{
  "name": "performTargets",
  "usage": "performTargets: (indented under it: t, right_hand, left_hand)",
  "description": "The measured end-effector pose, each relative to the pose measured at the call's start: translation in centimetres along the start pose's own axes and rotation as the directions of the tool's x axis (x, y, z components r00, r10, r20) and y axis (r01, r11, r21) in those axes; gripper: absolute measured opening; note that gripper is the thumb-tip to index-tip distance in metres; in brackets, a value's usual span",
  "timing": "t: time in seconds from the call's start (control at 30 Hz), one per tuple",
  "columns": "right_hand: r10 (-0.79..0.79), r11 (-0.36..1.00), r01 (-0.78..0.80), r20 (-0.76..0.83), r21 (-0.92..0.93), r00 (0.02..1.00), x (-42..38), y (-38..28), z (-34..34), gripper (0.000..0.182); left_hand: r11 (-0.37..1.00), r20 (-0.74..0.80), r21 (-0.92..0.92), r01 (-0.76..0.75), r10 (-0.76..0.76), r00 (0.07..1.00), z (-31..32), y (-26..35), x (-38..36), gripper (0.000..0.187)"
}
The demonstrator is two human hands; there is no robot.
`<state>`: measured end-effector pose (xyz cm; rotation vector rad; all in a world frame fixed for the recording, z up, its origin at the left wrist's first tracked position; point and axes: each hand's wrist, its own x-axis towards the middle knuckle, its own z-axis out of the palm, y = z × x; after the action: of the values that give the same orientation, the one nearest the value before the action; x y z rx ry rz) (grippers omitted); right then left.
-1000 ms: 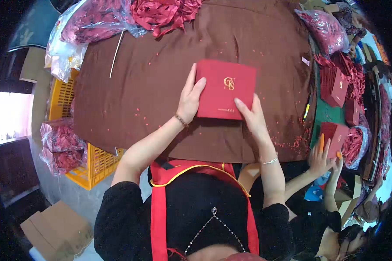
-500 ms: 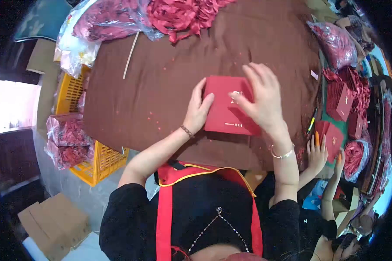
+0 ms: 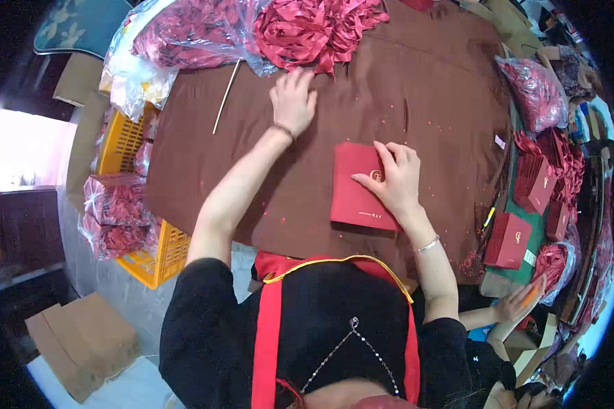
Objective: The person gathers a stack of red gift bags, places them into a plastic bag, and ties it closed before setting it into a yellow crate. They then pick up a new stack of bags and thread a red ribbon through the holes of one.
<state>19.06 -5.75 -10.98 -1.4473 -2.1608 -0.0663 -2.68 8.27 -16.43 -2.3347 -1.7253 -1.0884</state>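
Your brown cloth (image 3: 389, 75) is covering the tabletop, with red flecks (image 3: 471, 262) lying scattered near its right edge. A clear bag (image 3: 177, 34) of red pieces is sitting at the far left corner, and a thin stick (image 3: 225, 95) is lying just beside it. A yellow crate (image 3: 153, 255) is standing off the left edge, with wrapped red bundles (image 3: 116, 211) resting against it. Along the right edge, another bag (image 3: 535, 88), a standing box (image 3: 535, 184) and a flat box (image 3: 508, 238) are sitting on green. A cardboard box (image 3: 82, 341) is lying on the floor.
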Motion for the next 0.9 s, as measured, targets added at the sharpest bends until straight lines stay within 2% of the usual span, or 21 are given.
performTargets:
  t: [0.07, 0.1, 0.13, 0.2, 0.33, 0.37, 0.43, 0.5, 0.57, 0.6, 0.63, 0.7, 0.73, 0.8, 0.87, 0.9]
  right_hand:
    - [0.010, 1.000, -0.010, -0.001, 0.015, 1.000, 0.0, 0.1, 0.1, 0.063]
    - [0.021, 0.999, -0.021, 0.011, 0.031, 1.000, 0.0, 0.3, 0.3, 0.062]
    - [0.023, 0.999, -0.023, 0.014, 0.029, 1.000, 0.1, 0.4, 0.2, 0.062]
    - [0.047, 0.998, -0.049, 0.061, 0.035, 0.997, 0.5, 0.0, -0.3, 0.061]
    - [0.037, 0.999, -0.037, 0.048, -0.006, 0.998, 1.2, -0.5, -1.3, 0.060]
    - [0.018, 1.000, -0.018, 0.029, -0.001, 0.999, 1.4, -0.5, -1.4, 0.061]
    - [0.037, 0.999, -0.034, 0.097, -0.029, 0.995, 2.1, -0.9, -2.3, 0.059]
    - [0.009, 1.000, -0.008, 0.073, -0.013, 0.997, 2.4, -0.9, -2.4, 0.058]
    - [0.010, 0.998, -0.001, 0.137, -0.067, 0.990, 3.0, -1.3, -3.0, 0.058]
    - [-0.010, 0.998, 0.016, 0.117, -0.053, 0.993, 3.0, -1.1, -2.8, 0.058]
    - [-0.017, 0.999, 0.023, 0.112, -0.048, 0.994, 2.9, -1.1, -2.5, 0.058]
    - [-0.037, 0.999, 0.034, 0.161, 0.024, 0.986, 3.0, -1.1, -2.1, 0.059]
    - [-0.044, 0.998, 0.034, 0.168, 0.060, 0.985, 2.7, -0.9, -1.5, 0.059]
    - [-0.052, 0.997, 0.041, 0.177, 0.067, 0.983, 2.5, -1.0, -0.7, 0.059]
    - [-0.042, 0.997, 0.031, 0.160, 0.073, 0.986, 2.1, -0.9, 0.0, 0.058]
    - [-0.039, 0.996, 0.027, 0.144, 0.082, 0.989, 2.0, -0.9, 0.2, 0.058]
  left_hand:
    - [0.982, 0.026, 0.184, 0.039, -0.045, 0.999, 2.4, -2.1, 1.5, 0.043]
    - [0.964, 0.001, 0.265, -0.019, 0.020, 1.000, 2.8, -2.8, 1.9, 0.033]
    - [0.972, 0.017, 0.220, -0.081, 0.079, 0.997, 2.9, -3.7, 2.1, 0.018]
    - [0.972, 0.140, 0.153, -0.176, 0.155, 0.978, 1.5, -3.8, 1.7, 0.010]
    - [0.946, 0.133, 0.141, -0.291, 0.273, 0.953, -3.7, -3.2, -1.4, 0.008]
    - [0.949, 0.176, 0.160, -0.273, 0.245, 0.954, -4.8, -3.6, -2.2, 0.008]
    - [0.935, 0.272, 0.246, -0.253, 0.184, 0.945, -6.7, -4.2, -3.9, 0.008]
    - [0.940, 0.299, 0.245, -0.236, 0.158, 0.941, -8.1, -4.7, -5.0, 0.006]
    - [0.958, 0.287, 0.212, -0.193, 0.128, 0.949, -9.2, -4.5, -5.5, 0.010]
    - [0.965, 0.290, 0.207, -0.164, 0.099, 0.952, -9.8, -3.9, -5.3, 0.011]
    - [0.982, 0.269, 0.149, -0.120, 0.076, 0.960, -10.2, -3.5, -4.9, 0.014]
    - [0.995, 0.333, -0.095, 0.029, 0.004, 0.943, -9.5, -4.3, -3.2, 0.020]
    - [0.988, 0.339, -0.143, 0.061, -0.009, 0.941, -9.0, -4.4, -2.1, 0.024]
    - [0.965, 0.129, -0.259, -0.047, 0.083, 0.988, -6.7, -4.1, 0.6, 0.024]
    - [0.955, 0.158, -0.286, -0.076, 0.126, 0.979, -4.0, -4.5, 4.4, 0.040]
    - [0.974, 0.185, -0.191, -0.123, 0.159, 0.970, -2.4, -5.1, 6.7, 0.054]
